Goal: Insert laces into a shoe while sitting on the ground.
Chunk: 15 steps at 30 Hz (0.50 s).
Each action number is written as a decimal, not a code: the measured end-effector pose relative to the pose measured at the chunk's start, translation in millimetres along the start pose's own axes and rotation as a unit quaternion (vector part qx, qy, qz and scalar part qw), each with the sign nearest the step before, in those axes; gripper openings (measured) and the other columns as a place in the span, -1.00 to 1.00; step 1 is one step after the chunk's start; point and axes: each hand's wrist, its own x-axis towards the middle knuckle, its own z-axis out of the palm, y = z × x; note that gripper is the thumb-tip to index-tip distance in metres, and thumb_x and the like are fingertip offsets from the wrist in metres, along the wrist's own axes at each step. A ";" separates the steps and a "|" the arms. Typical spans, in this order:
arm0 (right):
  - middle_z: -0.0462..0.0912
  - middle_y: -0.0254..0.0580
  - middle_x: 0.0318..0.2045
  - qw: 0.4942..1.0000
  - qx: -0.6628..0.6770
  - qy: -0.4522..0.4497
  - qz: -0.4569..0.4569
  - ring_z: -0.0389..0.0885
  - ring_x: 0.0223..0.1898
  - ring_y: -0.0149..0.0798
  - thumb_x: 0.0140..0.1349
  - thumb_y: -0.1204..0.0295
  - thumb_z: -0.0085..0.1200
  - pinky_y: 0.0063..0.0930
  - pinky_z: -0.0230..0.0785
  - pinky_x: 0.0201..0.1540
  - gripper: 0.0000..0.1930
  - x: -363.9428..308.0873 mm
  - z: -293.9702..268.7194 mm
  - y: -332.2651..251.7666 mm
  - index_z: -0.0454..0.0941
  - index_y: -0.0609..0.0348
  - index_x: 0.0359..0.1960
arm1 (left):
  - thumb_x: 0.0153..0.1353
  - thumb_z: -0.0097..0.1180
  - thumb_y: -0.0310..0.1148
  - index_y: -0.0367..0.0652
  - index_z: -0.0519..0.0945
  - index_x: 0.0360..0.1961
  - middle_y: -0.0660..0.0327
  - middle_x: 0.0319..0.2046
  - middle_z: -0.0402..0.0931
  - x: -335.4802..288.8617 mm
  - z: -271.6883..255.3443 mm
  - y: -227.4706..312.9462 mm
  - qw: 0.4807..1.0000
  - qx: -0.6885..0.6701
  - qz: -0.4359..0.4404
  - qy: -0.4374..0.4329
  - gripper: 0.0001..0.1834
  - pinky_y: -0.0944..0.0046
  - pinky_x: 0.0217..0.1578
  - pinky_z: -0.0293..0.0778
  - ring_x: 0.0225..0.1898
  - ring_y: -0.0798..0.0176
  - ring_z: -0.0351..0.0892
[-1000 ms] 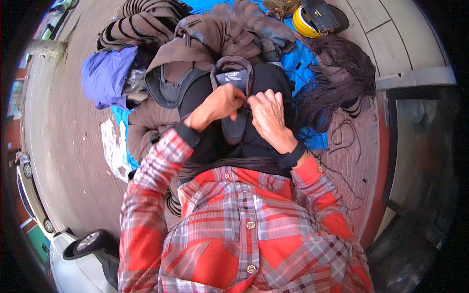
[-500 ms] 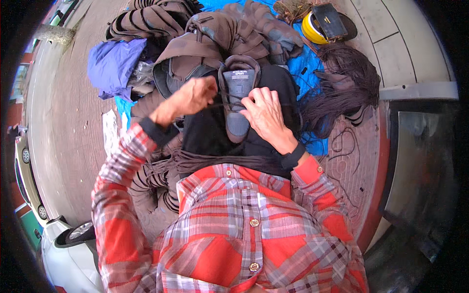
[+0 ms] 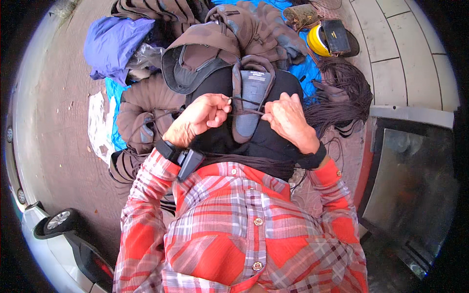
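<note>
A brown shoe upper (image 3: 237,83) with a blue-grey tongue (image 3: 250,100) lies across my black-clad lap, its toe end toward me. Dark shoelaces (image 3: 250,113) run crosswise over the tongue. On the left side, my left hand (image 3: 204,116) pinches a lace between thumb and fingertips. My right hand (image 3: 290,120), fingers curled, grips a lace at the right side of the upper. The laces stretch between both hands, just above or against the tongue; I cannot tell which. A bundle of loose dark laces (image 3: 249,165) rests across my lap, against my shirt.
Stacks of brown shoe uppers (image 3: 207,46) lie beyond my lap, with more (image 3: 141,102) on the left. A purple cloth (image 3: 115,46) sits far left. At right hang many dark laces (image 3: 342,102), below a yellow roll (image 3: 317,41) and black pouch (image 3: 336,36). A white car (image 3: 53,249) stands lower left.
My left hand has come back in toward the upper, and my right hand has shifted to its right side. Laces now stretch between them. The whole view has shifted slightly.
</note>
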 end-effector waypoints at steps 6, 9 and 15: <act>0.46 -0.16 -0.40 0.984 0.103 -0.140 -0.033 0.39 -0.28 -0.13 -0.01 0.32 0.19 -0.32 0.19 -0.17 -0.83 -9.3 -38.7 22.9 0.59 0.15 -0.45 | 0.15 -0.13 -0.49 -0.36 0.41 -0.24 0.27 -0.53 0.34 -73.3 -48.9 59.3 0.872 -0.401 0.275 -0.058 -0.81 0.42 -0.51 0.30 -0.56 0.40 0.28; 0.48 -0.13 -0.43 0.965 0.210 -0.136 -0.081 0.44 -0.30 -0.09 -0.01 0.36 0.17 -0.32 0.27 -0.21 -0.87 2.1 -16.5 38.7 0.57 0.14 -0.48 | 0.12 -0.22 -0.61 -0.27 0.28 -0.38 0.22 -0.53 0.22 -158.3 -102.6 121.8 0.823 -0.376 0.425 -0.029 -0.95 0.41 -0.58 0.08 -0.62 0.43 0.09; 0.51 -0.37 -0.51 0.906 0.401 -0.008 0.138 0.42 -0.56 -0.48 0.21 0.38 0.02 -0.54 0.33 -0.49 -0.82 32.8 16.1 33.5 0.50 0.25 -0.25 | 0.19 -0.18 -0.61 -0.35 0.33 -0.26 0.18 -0.48 0.28 -238.1 -105.6 191.3 0.795 -0.040 0.590 0.134 -0.90 0.36 -0.42 0.15 -0.61 0.39 0.10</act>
